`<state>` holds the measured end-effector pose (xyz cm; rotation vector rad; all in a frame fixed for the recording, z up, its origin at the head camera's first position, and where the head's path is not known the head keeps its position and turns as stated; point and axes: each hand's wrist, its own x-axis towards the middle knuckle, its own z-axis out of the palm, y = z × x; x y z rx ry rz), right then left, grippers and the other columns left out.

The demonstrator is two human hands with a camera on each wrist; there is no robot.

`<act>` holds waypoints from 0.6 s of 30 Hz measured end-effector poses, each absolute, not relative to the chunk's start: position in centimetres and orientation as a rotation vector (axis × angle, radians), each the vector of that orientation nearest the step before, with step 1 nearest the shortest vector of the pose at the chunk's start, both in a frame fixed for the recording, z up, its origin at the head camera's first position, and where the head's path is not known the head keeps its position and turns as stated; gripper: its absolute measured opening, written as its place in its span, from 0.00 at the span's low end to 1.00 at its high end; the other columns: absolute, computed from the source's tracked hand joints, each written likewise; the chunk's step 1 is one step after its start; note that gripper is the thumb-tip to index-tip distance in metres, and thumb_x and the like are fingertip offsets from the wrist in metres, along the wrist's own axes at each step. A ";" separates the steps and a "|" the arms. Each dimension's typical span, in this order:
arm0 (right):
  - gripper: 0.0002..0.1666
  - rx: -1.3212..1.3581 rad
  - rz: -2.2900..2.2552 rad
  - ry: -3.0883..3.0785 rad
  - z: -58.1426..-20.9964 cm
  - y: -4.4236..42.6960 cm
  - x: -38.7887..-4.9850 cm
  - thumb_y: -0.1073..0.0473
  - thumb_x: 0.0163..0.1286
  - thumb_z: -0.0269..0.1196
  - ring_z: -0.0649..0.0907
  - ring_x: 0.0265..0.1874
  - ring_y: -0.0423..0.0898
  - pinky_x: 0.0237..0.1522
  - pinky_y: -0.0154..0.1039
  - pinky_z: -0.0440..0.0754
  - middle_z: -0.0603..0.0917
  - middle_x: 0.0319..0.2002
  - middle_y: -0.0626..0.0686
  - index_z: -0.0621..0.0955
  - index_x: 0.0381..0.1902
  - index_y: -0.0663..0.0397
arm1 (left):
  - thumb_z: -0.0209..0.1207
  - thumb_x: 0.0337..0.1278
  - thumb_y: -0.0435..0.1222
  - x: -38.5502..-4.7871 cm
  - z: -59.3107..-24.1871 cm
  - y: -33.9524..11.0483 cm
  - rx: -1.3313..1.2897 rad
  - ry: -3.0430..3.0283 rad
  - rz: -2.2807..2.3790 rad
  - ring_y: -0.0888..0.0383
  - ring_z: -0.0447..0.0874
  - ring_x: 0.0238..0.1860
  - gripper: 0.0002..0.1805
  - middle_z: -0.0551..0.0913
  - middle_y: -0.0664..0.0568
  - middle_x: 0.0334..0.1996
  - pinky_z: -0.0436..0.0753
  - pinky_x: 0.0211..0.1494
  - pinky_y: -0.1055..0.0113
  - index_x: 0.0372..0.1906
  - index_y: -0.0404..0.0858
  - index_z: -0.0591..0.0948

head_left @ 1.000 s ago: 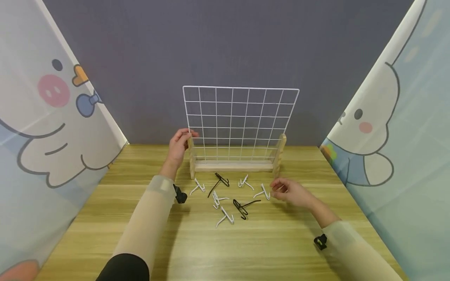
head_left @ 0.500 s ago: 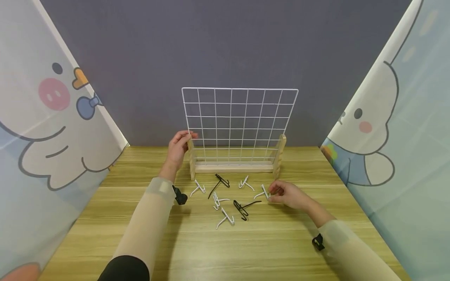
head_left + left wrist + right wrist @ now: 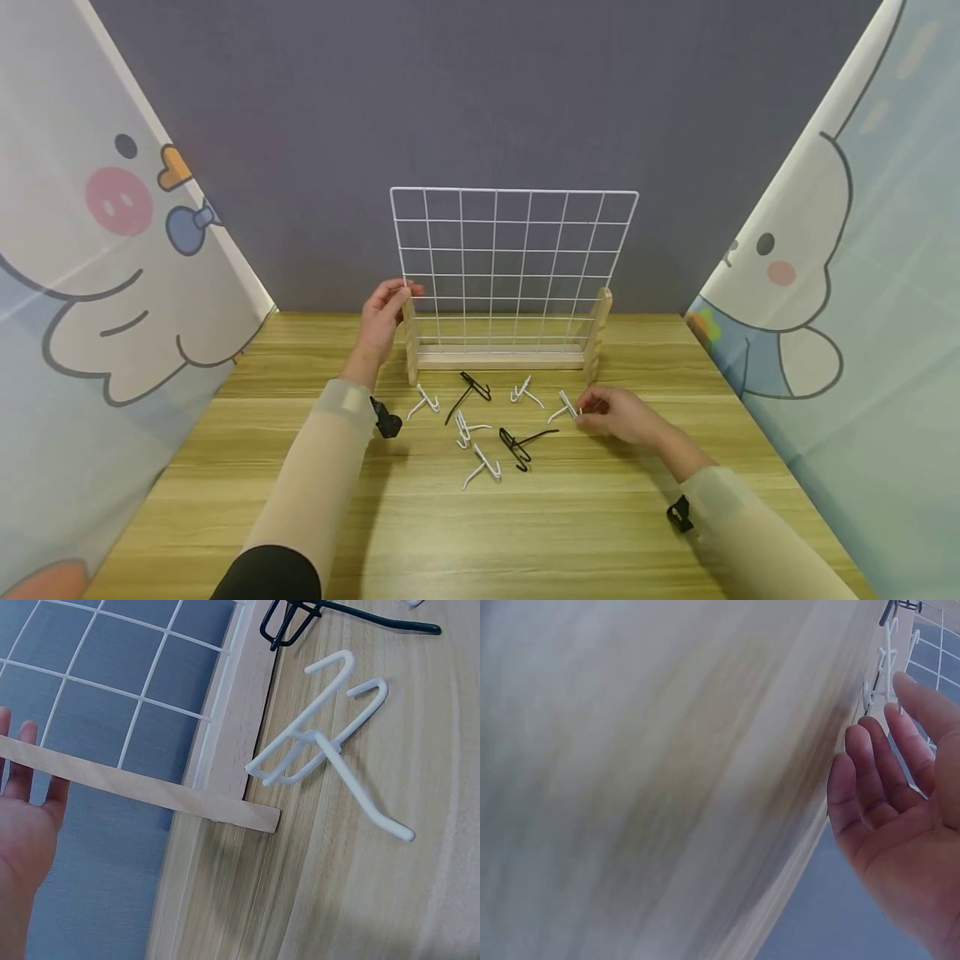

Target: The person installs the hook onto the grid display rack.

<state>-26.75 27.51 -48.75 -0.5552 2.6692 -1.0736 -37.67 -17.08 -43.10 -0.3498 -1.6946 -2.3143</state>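
Note:
My left hand point(image 3: 381, 315) grips the left wooden post point(image 3: 411, 346) of a stand that bears an upright white wire grid point(image 3: 492, 249). In the left wrist view its fingers point(image 3: 21, 776) pass behind the post. At the right, my right hand point(image 3: 618, 414) pinches the end of a white wire hook point(image 3: 567, 405) between thumb and fingertips. That hook is tilted slightly, its long prong pointing left; in the right wrist view the hook point(image 3: 889, 664) is partly hidden by the fingers.
Several more display hooks lie before the stand: white ones, such as the white hook point(image 3: 423, 400) near the left post, and two black ones, a rear black hook point(image 3: 474, 387) and a front black hook point(image 3: 515, 448). The table point(image 3: 480, 542) is wooden. Printed cloths flank both sides.
My right hand has moved left to the right-hand white hook and taken hold of its end; the hook has tilted and shifted slightly. My left hand stays on the post.

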 end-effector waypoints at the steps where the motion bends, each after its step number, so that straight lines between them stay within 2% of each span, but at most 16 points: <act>1: 0.11 -0.555 -1.072 2.678 -48.8 27.6 -26.8 0.56 0.75 0.74 0.84 0.41 0.42 0.42 0.34 0.81 0.88 0.41 0.49 0.86 0.49 0.55 | 0.57 0.85 0.31 -37.7 -43.1 -17.1 -0.350 -1.695 -2.312 0.57 0.90 0.52 0.07 0.95 0.58 0.45 0.80 0.52 0.64 0.49 0.44 0.84; 10: 0.09 -0.590 -1.045 2.728 -49.2 28.5 -27.7 0.60 0.77 0.71 0.85 0.43 0.43 0.45 0.36 0.82 0.90 0.43 0.50 0.87 0.51 0.56 | 0.57 0.85 0.31 -37.6 -43.2 -17.0 -0.351 -1.689 -2.323 0.59 0.90 0.53 0.05 0.95 0.59 0.44 0.81 0.55 0.68 0.52 0.38 0.82; 14: 0.10 -0.590 -1.032 2.736 -49.2 28.7 -28.0 0.62 0.78 0.69 0.85 0.42 0.44 0.42 0.36 0.82 0.90 0.45 0.53 0.87 0.53 0.56 | 0.57 0.85 0.32 -37.5 -43.2 -17.0 -0.356 -1.701 -2.313 0.59 0.90 0.53 0.09 0.95 0.60 0.44 0.81 0.55 0.67 0.57 0.30 0.79; 18: 0.10 -0.604 -1.004 2.759 -49.0 29.0 -28.2 0.62 0.79 0.68 0.87 0.43 0.45 0.42 0.37 0.83 0.91 0.46 0.54 0.87 0.55 0.56 | 0.57 0.85 0.32 -37.5 -43.2 -17.1 -0.354 -1.706 -2.307 0.59 0.90 0.54 0.12 0.95 0.59 0.44 0.81 0.56 0.65 0.59 0.27 0.77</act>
